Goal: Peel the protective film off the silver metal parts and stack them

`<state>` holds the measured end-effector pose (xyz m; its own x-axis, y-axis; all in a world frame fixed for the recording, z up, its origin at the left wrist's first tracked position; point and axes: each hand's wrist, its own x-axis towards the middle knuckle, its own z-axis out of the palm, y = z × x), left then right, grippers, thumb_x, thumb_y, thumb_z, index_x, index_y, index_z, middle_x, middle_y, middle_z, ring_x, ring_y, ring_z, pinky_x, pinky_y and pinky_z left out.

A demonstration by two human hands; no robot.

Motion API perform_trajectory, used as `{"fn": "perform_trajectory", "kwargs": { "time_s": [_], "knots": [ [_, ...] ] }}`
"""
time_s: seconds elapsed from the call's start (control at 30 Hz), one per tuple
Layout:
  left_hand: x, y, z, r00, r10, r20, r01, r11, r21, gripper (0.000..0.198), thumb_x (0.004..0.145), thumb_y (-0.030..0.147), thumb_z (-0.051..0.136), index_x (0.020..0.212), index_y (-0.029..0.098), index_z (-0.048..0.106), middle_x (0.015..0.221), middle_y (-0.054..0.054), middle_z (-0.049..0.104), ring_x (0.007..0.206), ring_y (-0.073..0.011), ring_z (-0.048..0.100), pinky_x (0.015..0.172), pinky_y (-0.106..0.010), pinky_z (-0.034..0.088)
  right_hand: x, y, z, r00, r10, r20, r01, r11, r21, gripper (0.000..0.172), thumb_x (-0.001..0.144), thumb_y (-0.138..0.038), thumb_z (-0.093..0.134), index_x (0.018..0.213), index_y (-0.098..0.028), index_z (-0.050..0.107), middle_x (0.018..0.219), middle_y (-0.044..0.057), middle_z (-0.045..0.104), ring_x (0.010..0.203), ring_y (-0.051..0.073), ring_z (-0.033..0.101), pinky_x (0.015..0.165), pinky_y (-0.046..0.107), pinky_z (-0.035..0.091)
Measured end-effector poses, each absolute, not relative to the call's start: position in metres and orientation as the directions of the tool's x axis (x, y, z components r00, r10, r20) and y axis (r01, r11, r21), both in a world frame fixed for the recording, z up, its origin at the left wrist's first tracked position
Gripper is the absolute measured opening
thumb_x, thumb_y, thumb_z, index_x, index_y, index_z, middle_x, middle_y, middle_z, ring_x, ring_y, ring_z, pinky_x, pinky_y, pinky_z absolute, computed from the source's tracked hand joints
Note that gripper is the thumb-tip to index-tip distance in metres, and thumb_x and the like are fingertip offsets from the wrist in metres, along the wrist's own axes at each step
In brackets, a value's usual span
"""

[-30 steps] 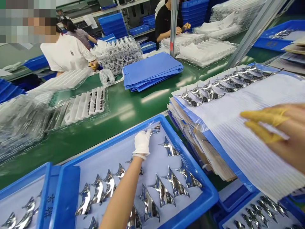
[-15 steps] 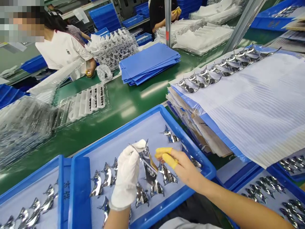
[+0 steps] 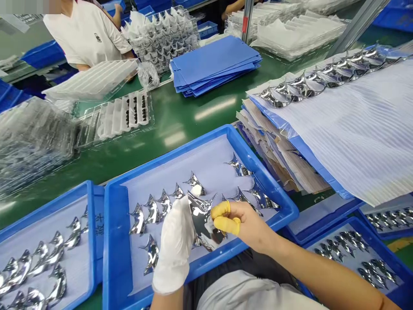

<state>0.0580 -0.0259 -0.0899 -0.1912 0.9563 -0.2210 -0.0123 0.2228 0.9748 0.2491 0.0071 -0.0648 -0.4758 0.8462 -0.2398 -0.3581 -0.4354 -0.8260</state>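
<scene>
My left hand point(image 3: 176, 243), in a white glove, holds a shiny chrome fin-shaped piece point(image 3: 202, 217) above the blue tray point(image 3: 114, 202) in front of me. My right hand point(image 3: 240, 224), with yellow finger cots on thumb and forefinger, pinches the same piece at its right edge. Several more chrome pieces point(image 3: 155, 209) lie on the tray's pale liner around both hands.
A second blue tray point(image 3: 48, 258) of chrome pieces sits at the left, a third point(image 3: 361, 254) at lower right. To the right a stack of white ribbed sheets point(image 3: 348, 125) carries a row of chrome pieces. Blue boards point(image 3: 214, 62) and clear blister trays point(image 3: 119, 118) lie on the green belt. A person in white stands across.
Both hands came nearer to me with the chrome piece held between them. The camera tilted down, so the trays sit higher in view.
</scene>
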Motion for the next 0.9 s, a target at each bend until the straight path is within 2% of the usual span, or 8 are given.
{"fn": "perform_trajectory", "kwargs": {
  "time_s": [0.07,0.2,0.33,0.47,0.53,0.63,0.73,0.9],
  "knots": [
    [0.056,-0.028,-0.083,-0.123,0.961,-0.249,-0.046,0.245,0.968,0.038,0.091,0.047,0.056,0.122,0.028,0.071,0.138,-0.004,0.060,0.143,-0.0314,0.036,0.118,-0.047,0.032,0.250,0.005,-0.063,-0.459,0.873,-0.164,-0.301,-0.326,-0.896,0.013,0.081,-0.029,0.070,0.079,-0.016,0.068,0.075,0.000,0.064,0.064,0.010,0.056,0.063,0.024,0.047],
    [0.062,-0.025,-0.068,-0.037,0.982,-0.186,-0.116,0.180,0.977,0.059,0.080,0.030,0.075,0.136,0.032,0.059,0.141,-0.004,0.058,0.132,-0.0297,0.051,0.109,-0.041,0.043,0.250,-0.001,-0.059,-0.460,0.886,0.050,-0.125,-0.008,-0.992,0.010,0.088,-0.019,0.061,0.086,-0.015,0.071,0.080,0.004,0.069,0.069,0.012,0.060,0.066,0.024,0.048],
    [0.057,-0.028,-0.065,-0.136,0.978,-0.161,-0.163,0.138,0.977,0.032,0.083,0.028,0.071,0.115,0.028,0.074,0.117,-0.005,0.072,0.100,-0.0208,0.068,0.084,-0.027,0.055,0.250,-0.006,-0.056,-0.487,0.789,0.374,-0.031,0.412,-0.911,0.012,0.093,-0.014,0.059,0.094,-0.013,0.071,0.072,0.003,0.067,0.064,0.011,0.053,0.065,0.025,0.045],
    [0.051,-0.034,-0.066,-0.189,0.969,-0.160,-0.211,0.119,0.970,0.024,0.081,0.029,0.073,0.105,0.029,0.077,0.098,-0.002,0.076,0.076,-0.0136,0.068,0.070,-0.021,0.055,0.249,-0.007,-0.053,-0.497,0.734,0.462,0.036,0.549,-0.835,0.015,0.095,-0.017,0.056,0.094,-0.013,0.070,0.064,0.002,0.061,0.058,0.011,0.045,0.063,0.027,0.043],
    [0.053,-0.034,-0.064,-0.204,0.964,-0.171,-0.219,0.126,0.968,0.023,0.080,0.029,0.074,0.103,0.029,0.078,0.099,-0.003,0.076,0.082,-0.0156,0.069,0.073,-0.022,0.055,0.249,-0.007,-0.052,-0.509,0.763,0.399,-0.009,0.459,-0.888,0.014,0.095,-0.016,0.056,0.092,-0.014,0.069,0.069,0.003,0.064,0.061,0.012,0.050,0.064,0.027,0.044],
    [0.061,-0.030,-0.057,-0.204,0.958,-0.201,-0.204,0.160,0.966,0.025,0.080,0.032,0.075,0.105,0.028,0.076,0.104,-0.003,0.075,0.095,-0.0198,0.069,0.082,-0.027,0.055,0.247,-0.007,-0.051,-0.540,0.838,0.077,-0.143,-0.001,-0.990,0.010,0.090,-0.019,0.060,0.083,-0.016,0.065,0.073,0.002,0.064,0.063,0.011,0.056,0.060,0.024,0.047],
    [0.073,-0.023,-0.047,-0.198,0.946,-0.256,-0.207,0.215,0.954,0.035,0.079,0.038,0.075,0.111,0.024,0.074,0.113,-0.007,0.073,0.104,-0.0243,0.068,0.092,-0.035,0.053,0.242,-0.008,-0.056,-0.582,0.789,-0.198,-0.326,-0.449,-0.832,0.015,0.087,-0.027,0.064,0.077,-0.017,0.058,0.064,-0.003,0.058,0.053,0.009,0.055,0.051,0.021,0.046],
    [0.087,-0.013,-0.040,-0.219,0.923,-0.317,-0.234,0.266,0.935,0.034,0.075,0.045,0.077,0.102,0.024,0.075,0.110,-0.008,0.074,0.109,-0.0287,0.067,0.095,-0.041,0.052,0.236,-0.012,-0.063,-0.581,0.768,-0.271,-0.466,-0.586,-0.663,0.025,0.084,-0.033,0.070,0.074,-0.016,0.056,0.059,-0.003,0.060,0.051,0.009,0.058,0.054,0.020,0.046]
  ]
}}
